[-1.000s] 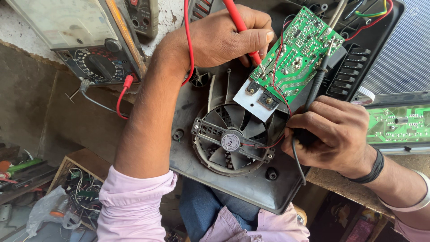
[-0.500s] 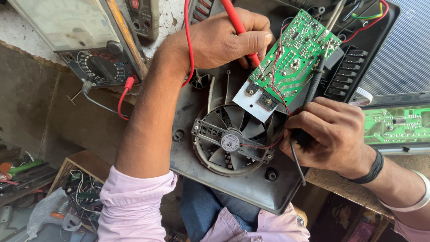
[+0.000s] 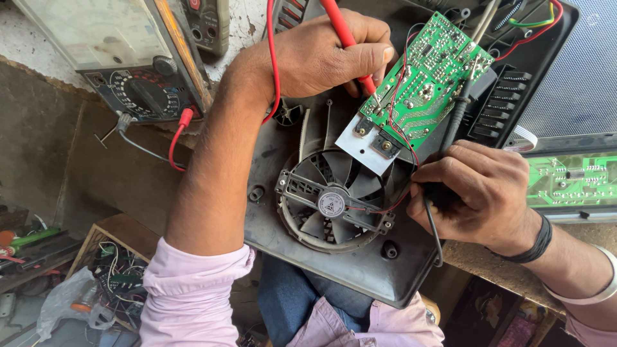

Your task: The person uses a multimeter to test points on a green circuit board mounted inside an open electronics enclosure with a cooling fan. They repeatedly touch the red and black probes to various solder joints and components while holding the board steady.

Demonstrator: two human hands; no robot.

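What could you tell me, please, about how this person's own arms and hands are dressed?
Both hands are bare, with no gloves. The left hand belongs to an arm in a pale pink fabric sleeve rolled up above the elbow. The right hand has a black band around the wrist and a thin white bangle further up the forearm, just before the pink sleeve begins.

Between the hands, the circuit board (image 3: pixel 424 77) is glossy green laminate with shiny metal solder dots. Under it, the casing (image 3: pixel 334 257) and fan (image 3: pixel 334 202) are matt, dusty black plastic. The left hand (image 3: pixel 321 54) pinches a smooth red plastic probe (image 3: pixel 344 35). Rough wooden table (image 3: pixel 495 270) under the right hand (image 3: pixel 482 193).
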